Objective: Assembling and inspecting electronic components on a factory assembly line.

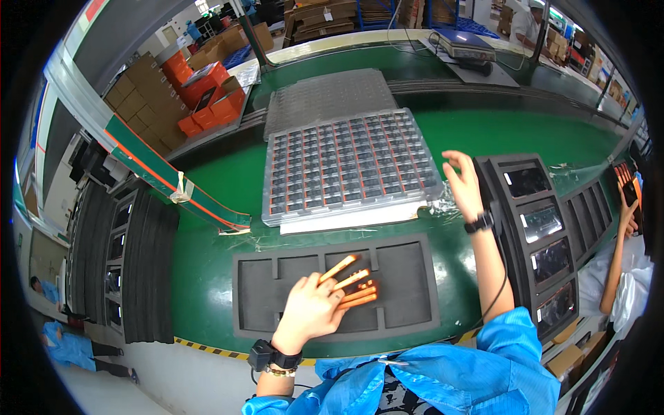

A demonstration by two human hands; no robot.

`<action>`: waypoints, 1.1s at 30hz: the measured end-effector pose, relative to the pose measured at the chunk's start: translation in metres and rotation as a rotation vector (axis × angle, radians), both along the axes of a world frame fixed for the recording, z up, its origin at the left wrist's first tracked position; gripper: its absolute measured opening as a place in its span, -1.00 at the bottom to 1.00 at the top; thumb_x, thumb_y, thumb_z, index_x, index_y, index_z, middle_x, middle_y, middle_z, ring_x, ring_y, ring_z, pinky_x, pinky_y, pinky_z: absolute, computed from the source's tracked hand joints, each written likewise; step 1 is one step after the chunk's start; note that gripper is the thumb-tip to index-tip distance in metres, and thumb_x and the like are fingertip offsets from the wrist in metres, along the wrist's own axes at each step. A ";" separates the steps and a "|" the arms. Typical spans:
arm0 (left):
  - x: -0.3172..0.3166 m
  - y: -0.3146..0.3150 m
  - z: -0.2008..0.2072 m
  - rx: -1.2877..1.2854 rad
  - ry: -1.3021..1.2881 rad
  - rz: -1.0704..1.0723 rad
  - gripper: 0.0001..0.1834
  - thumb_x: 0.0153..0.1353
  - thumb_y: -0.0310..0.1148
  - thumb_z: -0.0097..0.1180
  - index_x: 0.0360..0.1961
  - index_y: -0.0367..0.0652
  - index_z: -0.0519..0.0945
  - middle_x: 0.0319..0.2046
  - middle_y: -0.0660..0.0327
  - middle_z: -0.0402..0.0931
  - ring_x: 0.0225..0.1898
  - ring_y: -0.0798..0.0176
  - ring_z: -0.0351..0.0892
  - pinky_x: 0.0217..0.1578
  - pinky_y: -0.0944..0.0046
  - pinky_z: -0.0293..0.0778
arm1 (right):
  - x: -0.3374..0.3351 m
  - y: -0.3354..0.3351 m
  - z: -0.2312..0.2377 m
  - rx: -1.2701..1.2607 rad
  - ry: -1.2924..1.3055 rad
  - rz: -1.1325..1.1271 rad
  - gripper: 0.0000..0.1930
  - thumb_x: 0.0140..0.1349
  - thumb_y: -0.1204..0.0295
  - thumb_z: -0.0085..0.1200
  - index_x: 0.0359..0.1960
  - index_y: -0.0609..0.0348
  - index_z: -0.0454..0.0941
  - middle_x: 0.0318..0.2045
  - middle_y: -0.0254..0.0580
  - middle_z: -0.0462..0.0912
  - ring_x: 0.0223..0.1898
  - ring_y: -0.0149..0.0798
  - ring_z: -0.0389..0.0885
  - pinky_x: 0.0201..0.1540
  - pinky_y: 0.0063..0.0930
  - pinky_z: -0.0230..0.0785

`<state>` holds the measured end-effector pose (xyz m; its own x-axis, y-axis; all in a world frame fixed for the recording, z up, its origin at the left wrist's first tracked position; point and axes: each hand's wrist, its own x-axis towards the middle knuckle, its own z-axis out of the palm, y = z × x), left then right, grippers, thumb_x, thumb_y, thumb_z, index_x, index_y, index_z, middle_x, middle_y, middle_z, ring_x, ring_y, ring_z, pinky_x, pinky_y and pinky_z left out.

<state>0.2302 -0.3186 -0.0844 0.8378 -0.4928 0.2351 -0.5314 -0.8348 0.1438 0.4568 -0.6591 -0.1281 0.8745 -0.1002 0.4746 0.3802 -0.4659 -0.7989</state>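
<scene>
My left hand [311, 304] is closed round several narrow orange strips [357, 299], which fan out from its fingers to the right. It is over a dark grey foam tray [346, 334] with rectangular recesses. My right hand [463, 183] is raised beside the right edge of a clear plastic tray [277, 216], its fingers loosely bent and apart, with nothing visible in them. Rows of small dark parts with orange lines between them fill the plastic tray. Next to my right forearm are stacked foam trays [548, 238] holding dark glossy rectangular panels.
An empty clear tray [325, 97] lies behind the filled one. Foam stacks [149, 270] stand at left, near a green post [173, 183]. Orange boxes [214, 97] and a blue-topped device [465, 43] are at the back. A co-worker's hand [626, 214] holds a dark, orange-edged item at right.
</scene>
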 end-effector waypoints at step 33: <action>-0.030 0.013 -0.052 -0.376 -0.033 0.162 -0.40 -0.23 -0.20 0.58 -0.05 0.05 0.69 -0.06 0.40 0.70 -0.03 0.17 0.63 -0.03 0.13 0.54 | 0.119 0.050 0.001 -0.530 -0.285 0.094 -0.90 0.19 0.44 0.27 -0.28 0.06 0.79 -0.23 -0.23 0.75 -0.12 -0.09 0.64 0.02 -0.20 0.49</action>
